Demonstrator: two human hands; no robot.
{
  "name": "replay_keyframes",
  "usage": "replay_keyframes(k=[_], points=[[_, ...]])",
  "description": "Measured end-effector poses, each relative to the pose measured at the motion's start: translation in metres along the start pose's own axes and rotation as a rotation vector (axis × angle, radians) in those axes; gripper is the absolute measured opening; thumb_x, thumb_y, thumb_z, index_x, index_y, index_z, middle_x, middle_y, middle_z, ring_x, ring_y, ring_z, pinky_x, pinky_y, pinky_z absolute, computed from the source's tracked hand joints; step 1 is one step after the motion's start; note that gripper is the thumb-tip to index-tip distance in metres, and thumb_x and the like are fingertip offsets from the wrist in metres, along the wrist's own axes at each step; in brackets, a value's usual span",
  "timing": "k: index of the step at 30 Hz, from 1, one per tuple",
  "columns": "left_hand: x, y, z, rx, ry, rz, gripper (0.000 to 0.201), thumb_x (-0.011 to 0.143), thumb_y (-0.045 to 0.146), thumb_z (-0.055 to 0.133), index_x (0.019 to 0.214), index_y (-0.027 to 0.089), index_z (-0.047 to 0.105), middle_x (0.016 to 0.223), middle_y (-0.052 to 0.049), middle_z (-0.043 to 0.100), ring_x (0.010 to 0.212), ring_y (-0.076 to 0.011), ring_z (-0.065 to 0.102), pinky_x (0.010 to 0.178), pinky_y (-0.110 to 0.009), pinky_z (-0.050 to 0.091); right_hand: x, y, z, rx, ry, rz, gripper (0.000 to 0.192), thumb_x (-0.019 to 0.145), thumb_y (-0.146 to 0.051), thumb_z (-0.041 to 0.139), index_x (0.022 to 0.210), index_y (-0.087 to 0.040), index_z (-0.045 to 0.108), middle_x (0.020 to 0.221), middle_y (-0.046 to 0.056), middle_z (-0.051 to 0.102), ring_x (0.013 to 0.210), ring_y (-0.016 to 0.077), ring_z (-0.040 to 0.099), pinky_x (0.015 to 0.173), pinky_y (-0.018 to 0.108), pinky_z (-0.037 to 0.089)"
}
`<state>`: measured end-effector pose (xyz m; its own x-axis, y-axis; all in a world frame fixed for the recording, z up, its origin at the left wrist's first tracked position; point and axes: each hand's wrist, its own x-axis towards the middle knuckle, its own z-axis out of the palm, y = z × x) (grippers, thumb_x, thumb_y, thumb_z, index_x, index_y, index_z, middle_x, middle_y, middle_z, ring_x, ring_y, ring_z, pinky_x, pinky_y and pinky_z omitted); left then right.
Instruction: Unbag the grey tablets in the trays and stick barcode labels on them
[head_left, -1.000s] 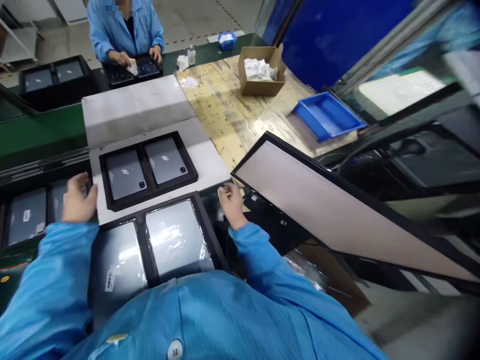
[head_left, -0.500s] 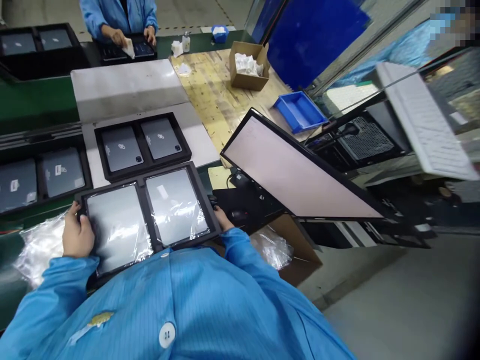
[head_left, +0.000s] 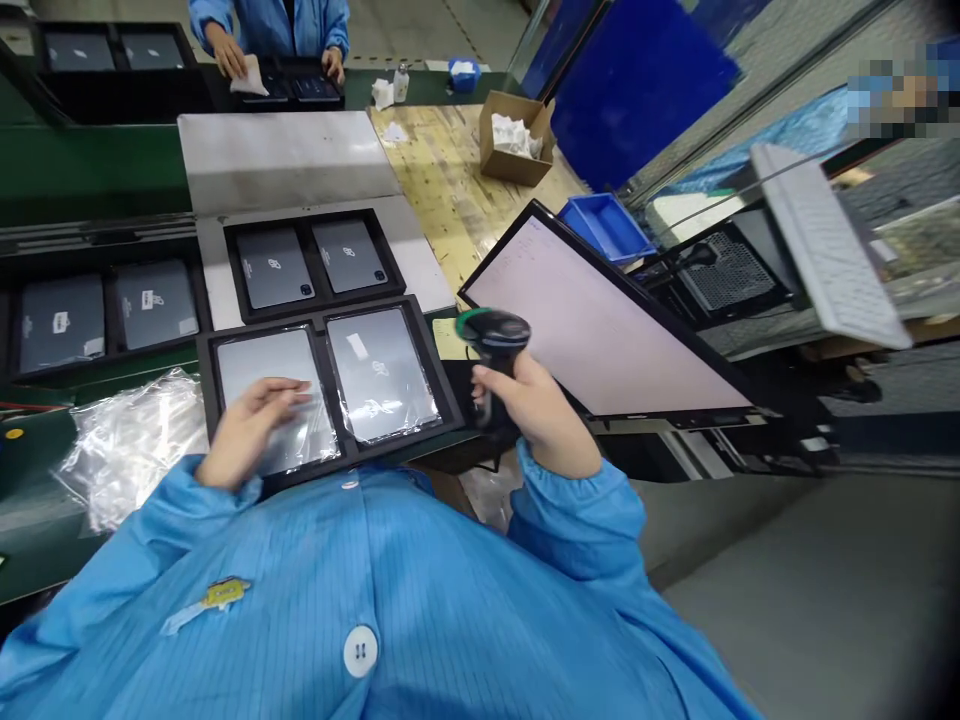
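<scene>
Right hand (head_left: 536, 400): fingers closed around the handle of a black scanner (head_left: 495, 335); the scanner is raised clear of the worktop (head_left: 45, 530), its green-rimmed head facing left. Left hand (head_left: 259, 425): fingers loosely bent and slightly parted, positioned over the film-wrapped left tablet (head_left: 247, 365). Whether they grip the film cannot be told.

The left tablet occupies the left compartment of a black near tray (head_left: 328, 390), located at the near edge of the worktop. A film-wrapped right tablet (head_left: 390, 370) with a white label occupies the right compartment. Clear plastic film (head_left: 142, 440) lies beside the tray's left edge.

Directly beyond the near tray, a second tray (head_left: 313, 262) containing two grey tablets rests on a white board (head_left: 409, 240). To its left, a third tray (head_left: 109, 310) holds two labelled tablets. A tilted monitor (head_left: 607, 320) stands to the right of the scanner.
</scene>
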<state>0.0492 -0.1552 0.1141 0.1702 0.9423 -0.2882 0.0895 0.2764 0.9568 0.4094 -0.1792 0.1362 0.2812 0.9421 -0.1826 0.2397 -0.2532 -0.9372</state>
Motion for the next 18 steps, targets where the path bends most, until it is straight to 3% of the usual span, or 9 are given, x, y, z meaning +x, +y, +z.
replay_keyframes(k=[2, 3, 5, 7, 10, 12, 15, 18], points=[[-0.008, 0.01, 0.032, -0.238, -0.251, -0.148, 0.07, 0.077, 0.064, 0.081, 0.126, 0.019, 0.062, 0.143, -0.017, 0.062, 0.13, -0.0345, 0.063, 0.105, -0.049, 0.055, -0.026, -0.03, 0.043, -0.171, -0.115, -0.146, 0.034, 0.083, -0.042, 0.072, 0.107, -0.025, 0.057, 0.086, 0.004, 0.069, 0.077, 0.0244, 0.069, 0.072, 0.042, 0.06], [-0.011, 0.013, 0.045, -0.321, -0.305, -0.174, 0.077, 0.071, 0.066, 0.085, 0.128, 0.02, 0.061, 0.143, -0.016, 0.062, 0.134, -0.036, 0.059, 0.107, -0.049, 0.055, -0.038, -0.039, 0.071, -0.246, -0.157, -0.201, 0.034, 0.083, -0.043, 0.073, 0.106, -0.025, 0.056, 0.094, 0.006, 0.07, 0.088, 0.0269, 0.07, 0.08, 0.045, 0.06], [-0.014, 0.013, 0.061, -0.43, -0.287, -0.186, 0.078, 0.068, 0.069, 0.086, 0.123, 0.019, 0.062, 0.132, -0.015, 0.067, 0.135, -0.0376, 0.058, 0.107, -0.047, 0.055, -0.055, -0.047, 0.122, -0.34, -0.315, -0.237, 0.034, 0.085, -0.036, 0.069, 0.113, -0.021, 0.055, 0.102, 0.01, 0.068, 0.095, 0.0291, 0.07, 0.087, 0.049, 0.06], [-0.015, 0.011, 0.055, -0.479, -0.131, -0.216, 0.061, 0.075, 0.063, 0.082, 0.111, 0.018, 0.063, 0.116, -0.012, 0.071, 0.125, -0.0345, 0.063, 0.102, -0.044, 0.057, -0.065, -0.044, 0.155, -0.315, -0.448, -0.331, 0.039, 0.084, -0.032, 0.071, 0.118, -0.019, 0.057, 0.12, 0.014, 0.066, 0.112, 0.03, 0.067, 0.098, 0.049, 0.058], [-0.016, 0.012, 0.008, -0.527, 0.176, -0.263, 0.029, 0.084, 0.04, 0.073, 0.097, 0.02, 0.057, 0.092, -0.004, 0.065, 0.089, -0.0191, 0.067, 0.08, -0.032, 0.061, -0.07, -0.026, 0.156, -0.168, -0.442, -0.462, 0.043, 0.084, -0.038, 0.076, 0.121, -0.02, 0.064, 0.144, 0.015, 0.058, 0.139, 0.0292, 0.054, 0.118, 0.047, 0.046], [-0.019, 0.018, -0.036, -0.482, 0.23, -0.29, 0.023, 0.082, 0.034, 0.069, 0.095, 0.02, 0.055, 0.077, 0.001, 0.054, 0.062, -0.0113, 0.053, 0.058, -0.025, 0.053, -0.07, -0.005, 0.138, -0.077, -0.322, -0.412, 0.036, 0.087, -0.041, 0.073, 0.117, -0.022, 0.069, 0.137, 0.012, 0.065, 0.134, 0.0276, 0.059, 0.118, 0.046, 0.045], [-0.023, 0.025, -0.091, -0.165, 0.017, -0.435, 0.034, 0.072, 0.039, 0.074, 0.093, 0.017, 0.058, 0.07, 0.001, 0.051, 0.049, -0.01, 0.041, 0.045, -0.025, 0.039, -0.072, 0.034, 0.115, 0.067, -0.179, -0.128, 0.027, 0.086, -0.046, 0.071, 0.1, -0.022, 0.073, 0.103, 0.009, 0.076, 0.098, 0.025, 0.073, 0.097, 0.044, 0.058], [-0.019, 0.022, -0.112, 0.266, -0.211, -0.527, 0.039, 0.062, 0.041, 0.08, 0.086, 0.016, 0.062, 0.068, -0.005, 0.059, 0.054, -0.0182, 0.052, 0.047, -0.029, 0.039, -0.077, 0.068, 0.11, 0.182, -0.061, 0.085, 0.034, 0.08, -0.054, 0.075, 0.087, -0.022, 0.072, 0.088, 0.008, 0.076, 0.087, 0.0244, 0.073, 0.088, 0.042, 0.06]])
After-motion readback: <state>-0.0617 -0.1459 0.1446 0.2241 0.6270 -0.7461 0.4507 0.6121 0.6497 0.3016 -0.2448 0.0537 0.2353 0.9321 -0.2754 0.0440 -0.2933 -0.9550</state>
